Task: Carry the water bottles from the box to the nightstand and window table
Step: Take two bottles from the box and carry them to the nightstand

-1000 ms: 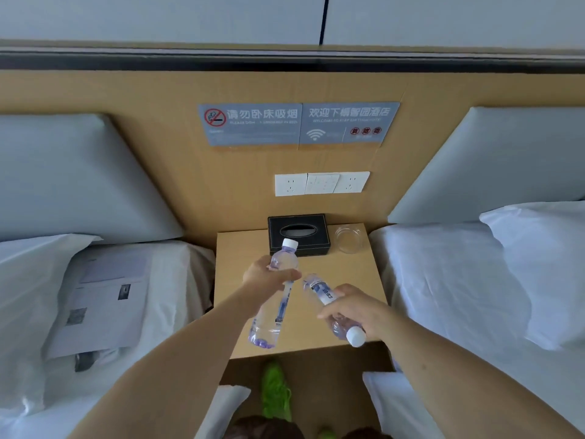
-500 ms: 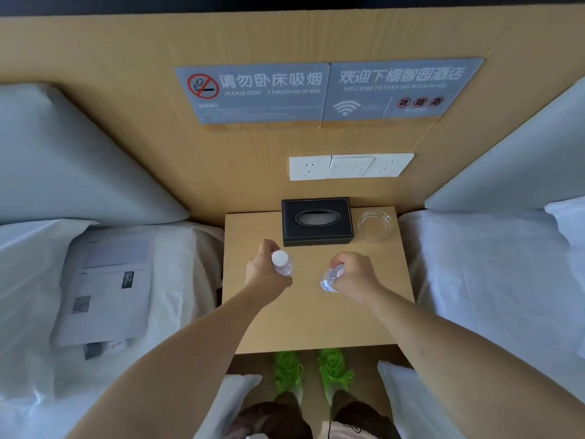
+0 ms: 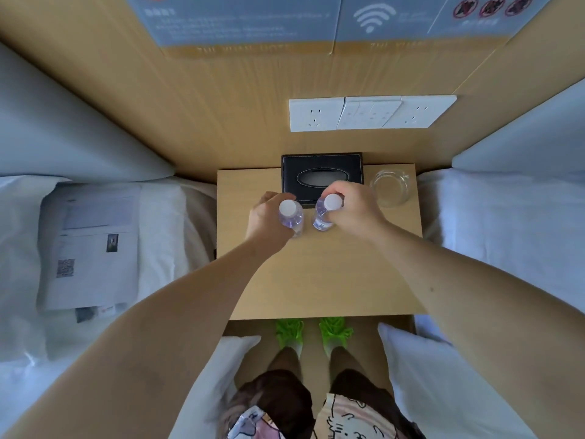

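Water bottles, two small clear plastic ones with white caps, stand upright side by side on the pale wooden tabletop. Left hand (image 3: 269, 217) grips the left bottle (image 3: 289, 215), right hand (image 3: 351, 207) grips the right bottle (image 3: 326, 212), both around the upper body. Black tissue box (image 3: 321, 177) sits just beyond the hands. They look light and a bit squishy, so I'd hold mid-body, not the cap.

My two clear bottles (image 3: 292, 217) with white caps, pale wood nightstand (image 3: 316, 280), black tissue box (image 3: 322, 176) with white stitching, white beds (image 3: 506, 232), my bright green shoes (image 3: 289, 331), white sockets (image 3: 372, 113)
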Available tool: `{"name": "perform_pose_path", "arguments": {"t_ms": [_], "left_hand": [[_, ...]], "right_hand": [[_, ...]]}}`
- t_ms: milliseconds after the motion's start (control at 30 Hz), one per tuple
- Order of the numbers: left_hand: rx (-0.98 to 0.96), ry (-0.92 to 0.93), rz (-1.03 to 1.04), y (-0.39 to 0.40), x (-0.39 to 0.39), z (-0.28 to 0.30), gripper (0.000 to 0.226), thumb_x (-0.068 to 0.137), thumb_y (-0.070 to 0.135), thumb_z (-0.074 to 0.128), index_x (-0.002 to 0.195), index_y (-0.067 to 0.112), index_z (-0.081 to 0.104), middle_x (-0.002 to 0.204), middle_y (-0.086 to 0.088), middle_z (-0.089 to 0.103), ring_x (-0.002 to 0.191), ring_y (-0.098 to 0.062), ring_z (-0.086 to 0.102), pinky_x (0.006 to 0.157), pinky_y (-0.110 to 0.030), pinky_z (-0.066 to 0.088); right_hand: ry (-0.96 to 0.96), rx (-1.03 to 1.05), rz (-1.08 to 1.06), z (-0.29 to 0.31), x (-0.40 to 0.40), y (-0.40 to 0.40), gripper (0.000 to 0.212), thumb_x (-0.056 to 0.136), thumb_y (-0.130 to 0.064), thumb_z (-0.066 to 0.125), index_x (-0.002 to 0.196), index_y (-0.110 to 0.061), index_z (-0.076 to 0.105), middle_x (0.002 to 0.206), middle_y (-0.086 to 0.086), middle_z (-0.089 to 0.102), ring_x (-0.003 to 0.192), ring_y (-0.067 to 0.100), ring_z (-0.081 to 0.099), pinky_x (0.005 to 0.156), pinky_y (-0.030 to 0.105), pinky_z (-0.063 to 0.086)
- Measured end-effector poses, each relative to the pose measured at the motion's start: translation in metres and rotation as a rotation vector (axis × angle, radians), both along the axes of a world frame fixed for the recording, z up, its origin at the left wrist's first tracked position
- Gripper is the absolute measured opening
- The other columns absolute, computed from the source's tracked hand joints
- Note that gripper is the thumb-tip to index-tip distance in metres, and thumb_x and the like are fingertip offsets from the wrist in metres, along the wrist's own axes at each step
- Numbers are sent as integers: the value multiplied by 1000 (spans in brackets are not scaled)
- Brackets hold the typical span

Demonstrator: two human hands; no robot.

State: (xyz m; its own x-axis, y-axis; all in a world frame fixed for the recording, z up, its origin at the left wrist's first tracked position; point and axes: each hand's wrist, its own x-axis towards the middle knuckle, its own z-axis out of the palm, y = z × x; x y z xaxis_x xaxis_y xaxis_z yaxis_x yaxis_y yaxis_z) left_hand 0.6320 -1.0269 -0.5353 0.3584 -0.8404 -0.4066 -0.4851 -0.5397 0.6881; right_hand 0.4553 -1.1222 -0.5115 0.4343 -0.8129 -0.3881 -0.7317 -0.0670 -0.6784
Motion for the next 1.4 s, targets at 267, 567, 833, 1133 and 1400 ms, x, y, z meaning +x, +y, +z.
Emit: {"name": "perform_pose_path", "arguments": {"t_ms": [267,567,833,1133,1400], "left_hand": [[-88,-12,-42,-9,-5,-11,58,72,-7,79,125,16,71,113,9,51,90,-14,54,59,5,36],[-115,-9,-38,-9,-12,-21,60,72,3,87,128,16,70,117,6,57,97,-15,58,70,4,36],[-9,7,-137,-9,-13,7,98,68,4,86,153,25,43,139,-2,54,109,-14,50,84,-20,39],[-108,-160,-146,-27,-4,117,83,73,16,84,148,28,51,148,5,51,130,-20,51,93,-25,39],[-335,-315,-365,-75,-35,256,79,80,28,81,151,28,46,156,2,42,141,-26,39,111,-39,37]], "right_hand": [[18,-68,66,-1,-1,-1,30,75,-3,79,103,-11,75,100,6,75,93,26,66,77,34,52],[-60,-123,54,-9,-4,10,34,74,-4,83,106,-8,74,103,9,73,94,28,64,78,36,50],[6,-88,123,-8,-6,17,72,79,-10,84,143,-5,53,139,15,57,129,29,52,100,28,38],[50,-247,136,92,-11,-2,74,78,-14,77,146,-10,48,140,11,54,131,32,47,107,40,40],[111,-495,-11,228,-49,-13,82,81,-28,79,152,-19,39,152,7,43,137,32,41,109,48,39]]}}
